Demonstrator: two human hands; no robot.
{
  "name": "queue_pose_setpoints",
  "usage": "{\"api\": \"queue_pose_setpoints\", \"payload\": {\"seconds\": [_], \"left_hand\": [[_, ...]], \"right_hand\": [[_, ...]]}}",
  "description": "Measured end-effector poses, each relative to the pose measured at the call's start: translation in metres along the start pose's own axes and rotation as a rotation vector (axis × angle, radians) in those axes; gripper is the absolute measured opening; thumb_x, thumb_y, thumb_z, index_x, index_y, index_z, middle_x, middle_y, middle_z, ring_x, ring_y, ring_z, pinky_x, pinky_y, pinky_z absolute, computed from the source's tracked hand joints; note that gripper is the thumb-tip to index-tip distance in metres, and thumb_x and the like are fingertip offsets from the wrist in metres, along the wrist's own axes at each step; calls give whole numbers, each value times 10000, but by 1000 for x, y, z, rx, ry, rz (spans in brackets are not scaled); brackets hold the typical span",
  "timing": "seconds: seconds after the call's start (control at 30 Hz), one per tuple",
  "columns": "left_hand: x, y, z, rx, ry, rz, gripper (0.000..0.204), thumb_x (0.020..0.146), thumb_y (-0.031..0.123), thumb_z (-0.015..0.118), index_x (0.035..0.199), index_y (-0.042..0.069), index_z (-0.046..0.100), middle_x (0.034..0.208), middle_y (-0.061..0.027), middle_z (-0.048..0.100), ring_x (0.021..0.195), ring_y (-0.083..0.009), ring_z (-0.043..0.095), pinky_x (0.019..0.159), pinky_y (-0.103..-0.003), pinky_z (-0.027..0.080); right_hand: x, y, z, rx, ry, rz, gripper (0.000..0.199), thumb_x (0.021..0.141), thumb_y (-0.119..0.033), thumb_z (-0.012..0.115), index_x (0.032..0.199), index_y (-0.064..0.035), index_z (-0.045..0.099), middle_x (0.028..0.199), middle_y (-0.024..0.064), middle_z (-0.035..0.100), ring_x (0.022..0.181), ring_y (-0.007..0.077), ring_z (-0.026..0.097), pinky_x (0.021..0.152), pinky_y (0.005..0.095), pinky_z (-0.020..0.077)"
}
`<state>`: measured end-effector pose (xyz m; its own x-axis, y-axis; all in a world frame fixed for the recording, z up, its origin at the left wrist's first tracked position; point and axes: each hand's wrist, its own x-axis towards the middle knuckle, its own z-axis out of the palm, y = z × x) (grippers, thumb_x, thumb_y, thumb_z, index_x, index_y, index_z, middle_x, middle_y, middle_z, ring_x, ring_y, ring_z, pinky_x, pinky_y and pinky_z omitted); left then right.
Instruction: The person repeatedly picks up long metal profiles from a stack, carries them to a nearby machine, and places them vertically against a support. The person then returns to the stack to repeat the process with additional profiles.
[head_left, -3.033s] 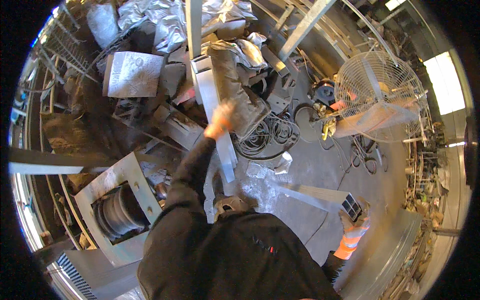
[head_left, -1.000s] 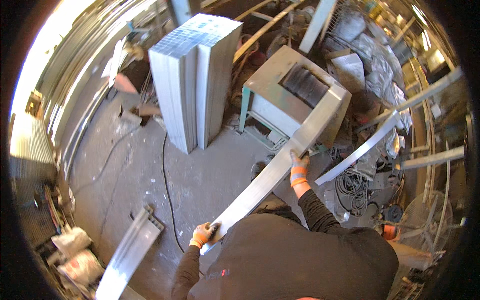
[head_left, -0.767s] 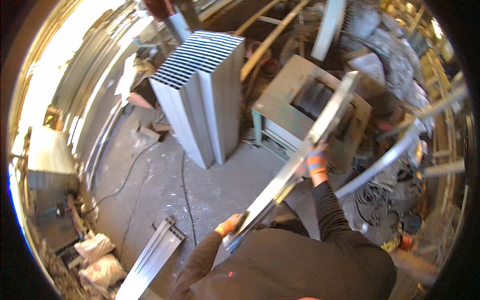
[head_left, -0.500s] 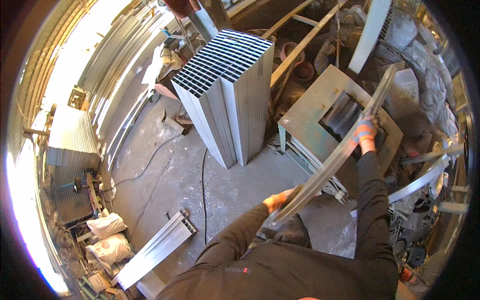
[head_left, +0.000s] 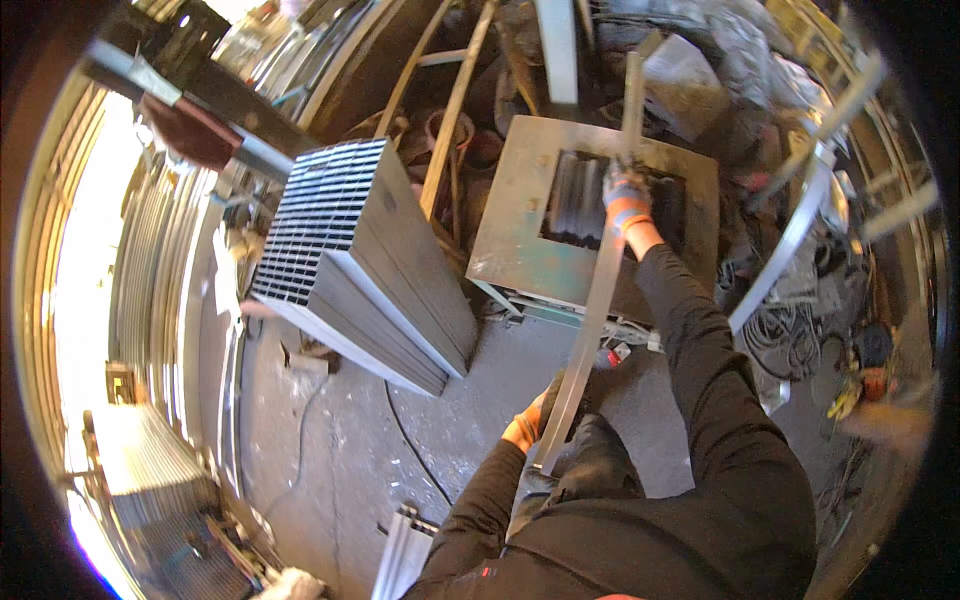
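A long grey metal tube (head_left: 596,300) runs away from me, its near end close to my legs. My right hand (head_left: 627,200), in an orange and grey work glove, is closed round it at about a third from the far end. Near the other end, my left hand (head_left: 532,422) is wrapped round its left side, with some fingers hidden. The tube's far part lies over a metal machine table (head_left: 515,210). In that table's top is a rectangular opening with a dark, streaked roller-like surface (head_left: 578,190). My right hand is above this opening.
A tall stack of rectangular tubes (head_left: 400,270) stands left of the machine. A few more tubes (head_left: 405,550) lie low at the front. A dark cable (head_left: 410,440) crosses the floor. Wooden beams (head_left: 450,120) lean behind, and coiled cable (head_left: 785,335) lies at right.
My view has turned to the right. The tube has swung from a slant to pointing more nearly straight ahead over the machine. Both hands still grip it.
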<state>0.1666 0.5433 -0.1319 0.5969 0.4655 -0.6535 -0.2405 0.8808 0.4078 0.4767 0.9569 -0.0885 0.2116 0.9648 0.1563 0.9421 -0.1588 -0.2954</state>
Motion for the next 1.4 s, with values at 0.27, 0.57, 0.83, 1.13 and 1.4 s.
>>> {"api": "queue_pose_setpoints", "payload": {"seconds": [0.27, 0.57, 0.83, 1.13, 1.4], "left_hand": [[-162, -133, -75, -244, -268, -235, 673, 1048, 818, 552, 952, 162, 664, 774, -12, 621, 636, -204, 606, 584, -384, 491], [-325, -273, -131, -405, 25, -478, 705, 1010, 876, 561, 805, 205, 638, 681, 6, 564, 578, -190, 565, 545, -369, 476], [-425, -331, -138, 402, 171, 127, 413, 1163, 527, 609, 1272, 148, 730, 979, 23, 713, 854, -136, 679, 741, -313, 571], [-328, -158, -110, 757, 309, 36, 622, 1170, 536, 610, 1424, -20, 725, 1313, -66, 787, 1182, -182, 688, 1024, -338, 559], [-43, 88, 12, 1789, 494, 461, 499, 1145, 550, 593, 1371, 126, 730, 1295, -285, 726, 1145, -525, 718, 977, -551, 592]], "right_hand": [[-224, -87, -28, -211, 292, -119, 673, 1106, -337, 578, 1709, -51, 488, 1842, 226, 322, 1708, 443, 259, 1404, 489, 227], [-446, -151, -63, 183, 198, -90, 707, 1034, -262, 683, 1663, 14, 515, 1786, 282, 379, 1688, 476, 282, 1405, 505, 219], [-530, -171, -74, 312, 146, -122, 766, 981, -179, 737, 1673, 31, 485, 1790, 342, 314, 1677, 553, 260, 1403, 570, 208], [-348, -98, -60, 528, 332, -118, 669, 1016, -51, 632, 1679, -100, 554, 1779, 244, 426, 1637, 486, 394, 1377, 537, 308], [28, -12, -18, -86, -131, -283, 464, 1125, -367, 507, 1428, -101, 736, 1480, 182, 740, 1349, 391, 709, 1118, 509, 561]]}}
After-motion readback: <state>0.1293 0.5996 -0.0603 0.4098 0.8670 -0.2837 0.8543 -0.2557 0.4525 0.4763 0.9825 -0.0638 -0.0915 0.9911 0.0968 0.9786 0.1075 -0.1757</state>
